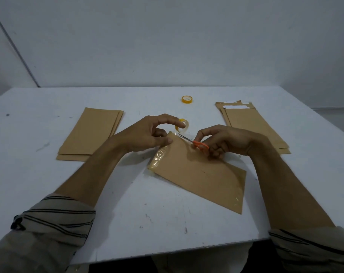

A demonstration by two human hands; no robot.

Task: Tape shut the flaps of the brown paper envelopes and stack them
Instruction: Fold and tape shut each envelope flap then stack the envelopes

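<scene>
Left grip [147, 134] curls its forefinger over a tape roll [183, 126] of clear tape on a yellow core, holding it just off the far corner of the brown envelope [198, 174]. The thumb and lower fingers of the same grip press down on that corner. Right grip [224, 140], close beside it, is closed round the orange handles of the scissors [201, 145]. The thin dark blades point away from it toward the left grip and stand a little parted at the short stretch of tape between roll and envelope. Beneath both grips the envelope lies flat and slantwise on the white table [127, 213], its far end under the fingers and its near end reaching back toward the right forearm. A shiny tape strip [159, 157] runs along the short end just below the left grip, and more clear tape glints at the near corner. Well apart to the left of the left grip lies the left stack [90, 133] of brown envelopes, plain side up. To the right of the right grip lies the right stack [253, 127], with white strips showing at its far end. Beyond both grips, farther along the table, a second tape roll [187, 99] stands alone. Striped sleeves [55, 217] cover the arms near the elbows.
</scene>
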